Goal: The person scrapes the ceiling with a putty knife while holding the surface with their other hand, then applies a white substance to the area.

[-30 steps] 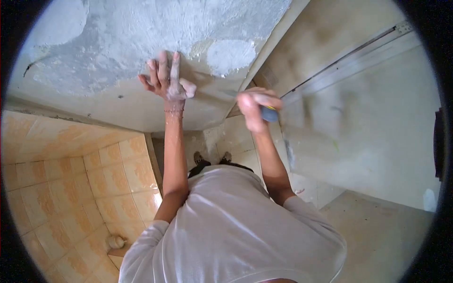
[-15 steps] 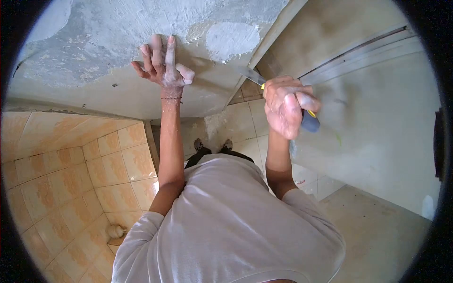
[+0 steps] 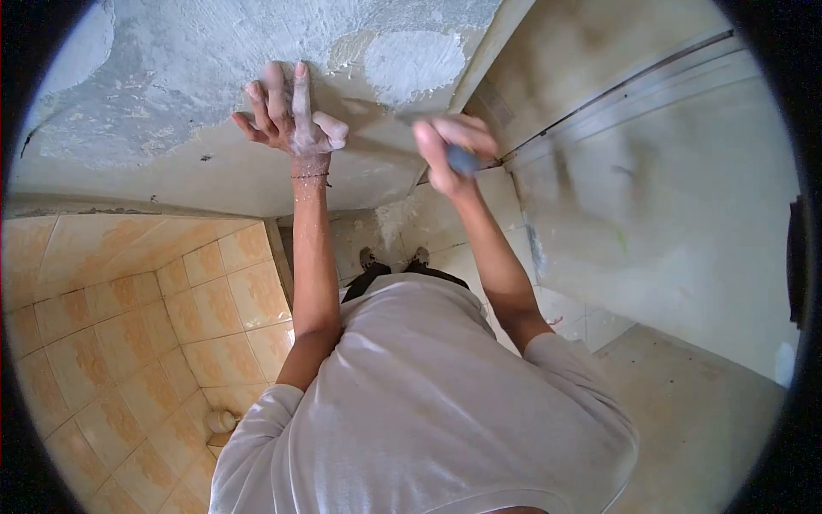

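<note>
My left hand point(image 3: 295, 124) is pressed against the wall point(image 3: 248, 184) with its fingers spread, holding nothing. White dust coats its fingers and wrist. My right hand point(image 3: 454, 146), smeared by motion, is wrapped round the dark blue-grey handle of a scraper point(image 3: 463, 161). The scraper's metal blade is blurred and points left toward the wall. Near its tip is a pale patch point(image 3: 415, 64) with the coating gone. A larger rough grey patch point(image 3: 188, 81) spreads above and left of my left hand, with cream paint below it.
Orange-patterned tiles point(image 3: 111, 343) line the recess at the left. At the right stands a pale smooth panel point(image 3: 651, 231) with a dark seam along its top. White debris point(image 3: 394, 221) lies on the tiled floor beyond my shoes point(image 3: 366, 259).
My right hand has swung left with the scraper, from beside the right panel to close by the wall's pale patch. My left hand stays pressed on the wall.
</note>
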Tool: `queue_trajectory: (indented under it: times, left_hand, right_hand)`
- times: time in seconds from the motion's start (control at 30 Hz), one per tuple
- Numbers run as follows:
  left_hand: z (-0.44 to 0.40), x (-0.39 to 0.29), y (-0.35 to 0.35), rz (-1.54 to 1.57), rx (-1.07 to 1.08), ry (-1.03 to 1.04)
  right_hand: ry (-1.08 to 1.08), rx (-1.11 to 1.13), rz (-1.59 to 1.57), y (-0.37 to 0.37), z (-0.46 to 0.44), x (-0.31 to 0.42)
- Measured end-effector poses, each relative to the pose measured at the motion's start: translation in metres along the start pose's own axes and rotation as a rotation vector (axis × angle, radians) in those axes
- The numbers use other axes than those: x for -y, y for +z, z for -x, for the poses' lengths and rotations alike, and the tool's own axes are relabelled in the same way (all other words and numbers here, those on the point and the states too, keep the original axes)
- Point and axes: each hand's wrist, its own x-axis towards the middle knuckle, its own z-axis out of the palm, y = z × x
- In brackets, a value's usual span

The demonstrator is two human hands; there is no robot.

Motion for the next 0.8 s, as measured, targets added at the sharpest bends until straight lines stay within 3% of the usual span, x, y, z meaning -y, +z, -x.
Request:
queue_trajectory:
  times: [0.07,0.1,0.17,0.3,0.4,0.47,0.53,0.63,0.67,0.7,0.73,0.8]
  left_hand:
    - [0.000,0.002,0.001,0.012,-0.029,-0.002]
    - [0.000,0.004,0.000,0.039,-0.025,0.039]
    - [-0.005,0.010,0.006,0.042,-0.049,0.075]
    - [0.002,0.008,0.002,0.033,-0.011,0.035]
    - [0.003,0.008,0.000,0.025,0.004,0.029]
    - [0.002,0.009,-0.001,0.017,0.010,0.021]
    - [0.002,0.008,-0.002,-0.011,0.026,0.033]
    - [-0.001,0.004,0.004,0.046,-0.036,0.020]
    - [-0.003,0.004,0.006,0.036,-0.047,0.016]
    - [-0.002,0.003,0.005,0.026,-0.042,0.026]
    - [-0.001,0.003,0.004,0.019,-0.035,0.036]
    - [0.000,0.004,0.002,0.006,-0.014,0.025]
  right_hand:
    - [0.331,0.137,-0.054,0.010,0.011,-0.028]
    - [0.332,0.136,-0.049,0.007,0.014,-0.021]
    - [0.130,0.070,-0.057,0.001,0.009,0.002]
    - [0.056,-0.064,-0.606,0.004,-0.041,0.076]
    - [0.037,-0.092,-0.741,0.006,-0.063,0.092]
    - [0.067,-0.151,-0.676,0.022,-0.058,0.065]
    - [0.030,-0.055,0.066,0.032,-0.040,0.013]
    - [0.108,-0.021,-0.087,0.020,-0.039,0.043]
    - [0.200,-0.138,-0.577,0.019,-0.033,0.048]
    - [0.086,-0.065,-0.599,0.016,-0.044,0.058]
    - [-0.027,0.006,-0.616,0.014,-0.054,0.066]
    - [0.014,-0.130,-0.097,0.029,-0.048,0.047]
